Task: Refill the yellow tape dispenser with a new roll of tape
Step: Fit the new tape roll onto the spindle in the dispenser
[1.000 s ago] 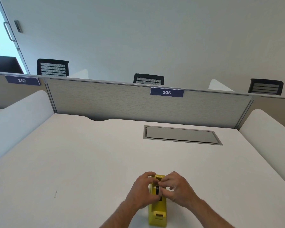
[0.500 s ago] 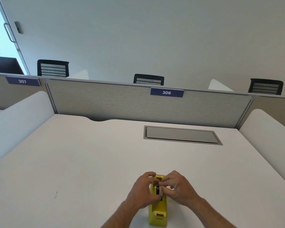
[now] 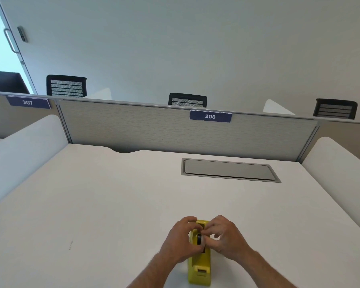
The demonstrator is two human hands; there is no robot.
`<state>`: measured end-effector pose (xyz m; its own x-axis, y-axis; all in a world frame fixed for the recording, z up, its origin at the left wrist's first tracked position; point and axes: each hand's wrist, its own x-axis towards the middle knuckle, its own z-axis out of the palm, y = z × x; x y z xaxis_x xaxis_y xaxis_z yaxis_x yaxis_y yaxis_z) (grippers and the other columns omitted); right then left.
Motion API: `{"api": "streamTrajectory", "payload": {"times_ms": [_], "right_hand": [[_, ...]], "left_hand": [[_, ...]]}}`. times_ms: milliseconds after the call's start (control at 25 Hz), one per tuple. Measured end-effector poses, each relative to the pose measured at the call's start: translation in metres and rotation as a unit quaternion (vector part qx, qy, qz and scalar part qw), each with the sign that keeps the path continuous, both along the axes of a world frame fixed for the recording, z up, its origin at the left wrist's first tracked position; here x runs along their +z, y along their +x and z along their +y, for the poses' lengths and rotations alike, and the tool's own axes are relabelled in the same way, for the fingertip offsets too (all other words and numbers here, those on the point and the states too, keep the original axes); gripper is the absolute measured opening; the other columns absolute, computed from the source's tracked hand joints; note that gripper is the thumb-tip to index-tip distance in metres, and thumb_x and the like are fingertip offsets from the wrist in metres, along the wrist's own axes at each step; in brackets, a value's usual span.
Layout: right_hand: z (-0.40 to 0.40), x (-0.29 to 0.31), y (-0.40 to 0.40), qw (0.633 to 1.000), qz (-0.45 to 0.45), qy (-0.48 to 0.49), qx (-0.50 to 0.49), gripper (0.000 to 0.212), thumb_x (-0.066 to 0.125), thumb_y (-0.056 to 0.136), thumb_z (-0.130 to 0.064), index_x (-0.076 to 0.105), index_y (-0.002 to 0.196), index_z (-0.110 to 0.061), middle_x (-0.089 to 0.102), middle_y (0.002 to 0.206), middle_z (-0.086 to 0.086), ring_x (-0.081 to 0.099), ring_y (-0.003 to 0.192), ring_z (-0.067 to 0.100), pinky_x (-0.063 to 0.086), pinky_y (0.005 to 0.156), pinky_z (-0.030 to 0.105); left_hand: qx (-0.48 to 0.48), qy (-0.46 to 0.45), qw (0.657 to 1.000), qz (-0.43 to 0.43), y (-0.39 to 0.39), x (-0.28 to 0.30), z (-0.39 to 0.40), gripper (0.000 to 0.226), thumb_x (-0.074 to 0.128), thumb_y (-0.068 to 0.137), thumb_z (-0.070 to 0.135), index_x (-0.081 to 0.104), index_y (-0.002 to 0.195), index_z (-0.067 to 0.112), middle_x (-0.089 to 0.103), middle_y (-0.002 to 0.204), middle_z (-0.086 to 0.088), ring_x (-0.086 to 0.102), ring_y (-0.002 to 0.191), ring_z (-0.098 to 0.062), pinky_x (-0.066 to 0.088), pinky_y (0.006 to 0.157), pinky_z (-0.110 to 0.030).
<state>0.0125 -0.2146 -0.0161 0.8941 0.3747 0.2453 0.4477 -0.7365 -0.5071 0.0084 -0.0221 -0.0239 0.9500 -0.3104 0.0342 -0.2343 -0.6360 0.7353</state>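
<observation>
Little has shifted since a second ago: both hands stay curled at the yellow tape dispenser (image 3: 199,265), which stands on the white bench (image 3: 92,204) by its near edge. Left hand (image 3: 180,240) and right hand (image 3: 224,235) pinch a dark hub (image 3: 199,239) over the dispenser's slot. Beyond and left of the dispenser, bare bench runs to the grey partition (image 3: 154,125).

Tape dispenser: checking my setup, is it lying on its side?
No, the tape dispenser stands upright on the desk between both hands.
</observation>
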Motion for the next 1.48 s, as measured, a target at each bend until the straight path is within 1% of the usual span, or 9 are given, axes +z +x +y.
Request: {"api": "streamTrajectory", "payload": {"times_ms": [80, 240, 440, 520, 760, 960, 1120, 1320, 1480], "right_hand": [[0.0000, 0.0024, 0.0008, 1.000, -0.001, -0.003, 0.002, 0.020, 0.070, 0.080, -0.041, 0.078, 0.097, -0.034, 0.071, 0.091, -0.020, 0.054, 0.092, 0.002, 0.053, 0.069, 0.023], [-0.0023, 0.0021, -0.0038, 1.000, 0.005, -0.001, 0.010, 0.028, 0.072, 0.075, -0.043, 0.076, 0.101, -0.033, 0.069, 0.096, -0.022, 0.055, 0.096, 0.004, 0.054, 0.066, 0.021], [-0.0003, 0.0062, -0.0028, 1.000, 0.003, 0.005, 0.009, 0.016, 0.072, 0.080, -0.033, 0.079, 0.095, -0.031, 0.072, 0.091, -0.016, 0.057, 0.088, 0.004, 0.053, 0.068, 0.025], [-0.0003, 0.0080, -0.0016, 1.000, 0.008, 0.006, 0.010, 0.016, 0.071, 0.081, -0.032, 0.079, 0.095, -0.030, 0.073, 0.091, -0.014, 0.057, 0.089, 0.005, 0.054, 0.068, 0.026], [-0.0002, 0.0077, -0.0026, 1.000, 0.020, 0.004, 0.000, 0.024, 0.068, 0.075, -0.040, 0.077, 0.096, -0.032, 0.070, 0.092, -0.020, 0.054, 0.094, 0.004, 0.055, 0.064, 0.025], [-0.0005, 0.0079, 0.0004, 0.999, 0.027, -0.025, 0.003, 0.031, 0.070, 0.066, -0.044, 0.073, 0.094, -0.031, 0.068, 0.093, -0.021, 0.051, 0.094, 0.003, 0.056, 0.067, 0.027], [-0.0004, 0.0062, 0.0010, 0.999, 0.026, -0.030, 0.005, 0.032, 0.069, 0.069, -0.045, 0.075, 0.097, -0.032, 0.070, 0.094, -0.021, 0.052, 0.094, 0.003, 0.055, 0.068, 0.026], [-0.0005, 0.0082, 0.0034, 1.000, 0.023, -0.015, 0.006, 0.018, 0.068, 0.081, -0.038, 0.078, 0.096, -0.033, 0.074, 0.091, -0.018, 0.055, 0.092, 0.004, 0.054, 0.069, 0.027], [-0.0007, 0.0066, 0.0004, 1.000, 0.031, -0.007, 0.001, 0.027, 0.071, 0.072, -0.042, 0.076, 0.097, -0.035, 0.071, 0.092, -0.022, 0.054, 0.095, 0.003, 0.055, 0.065, 0.023]], "left_hand": [[0.000, -0.005, 1.000, -0.002, -0.0005, 0.0005, -0.0006, 0.049, 0.078, 0.071, 0.045, 0.068, 0.118, 0.035, 0.049, 0.144, 0.014, 0.049, 0.127, -0.004, 0.047, 0.108, -0.029], [0.006, -0.003, 1.000, 0.010, 0.0002, 0.0005, -0.0006, 0.053, 0.083, 0.068, 0.045, 0.068, 0.118, 0.035, 0.048, 0.144, 0.016, 0.047, 0.127, -0.006, 0.048, 0.106, -0.031], [0.004, -0.006, 1.000, 0.017, 0.0000, 0.0020, -0.0011, 0.053, 0.083, 0.068, 0.040, 0.068, 0.119, 0.033, 0.047, 0.145, 0.015, 0.049, 0.127, -0.007, 0.050, 0.105, -0.035], [0.004, -0.006, 1.000, 0.018, -0.0007, 0.0022, -0.0008, 0.054, 0.084, 0.068, 0.038, 0.068, 0.119, 0.032, 0.047, 0.145, 0.015, 0.049, 0.127, -0.008, 0.050, 0.105, -0.035], [-0.003, -0.005, 1.000, 0.012, -0.0006, 0.0035, 0.0000, 0.053, 0.082, 0.069, 0.041, 0.068, 0.119, 0.033, 0.047, 0.146, 0.014, 0.048, 0.129, -0.008, 0.050, 0.106, -0.037], [-0.002, 0.003, 1.000, 0.009, -0.0008, 0.0048, -0.0004, 0.054, 0.083, 0.068, 0.041, 0.067, 0.120, 0.034, 0.047, 0.147, 0.013, 0.047, 0.130, -0.007, 0.049, 0.107, -0.035], [-0.002, 0.006, 1.000, 0.009, 0.0000, 0.0059, -0.0005, 0.054, 0.083, 0.069, 0.041, 0.068, 0.120, 0.032, 0.048, 0.146, 0.013, 0.048, 0.129, -0.007, 0.050, 0.106, -0.034], [-0.002, 0.002, 1.000, 0.010, -0.0015, 0.0076, -0.0008, 0.053, 0.084, 0.069, 0.038, 0.068, 0.119, 0.031, 0.048, 0.147, 0.012, 0.048, 0.129, -0.009, 0.050, 0.106, -0.034], [-0.003, 0.005, 1.000, 0.008, -0.0013, 0.0085, -0.0004, 0.052, 0.084, 0.070, 0.038, 0.069, 0.119, 0.031, 0.048, 0.147, 0.012, 0.048, 0.130, -0.008, 0.048, 0.108, -0.033]]}}
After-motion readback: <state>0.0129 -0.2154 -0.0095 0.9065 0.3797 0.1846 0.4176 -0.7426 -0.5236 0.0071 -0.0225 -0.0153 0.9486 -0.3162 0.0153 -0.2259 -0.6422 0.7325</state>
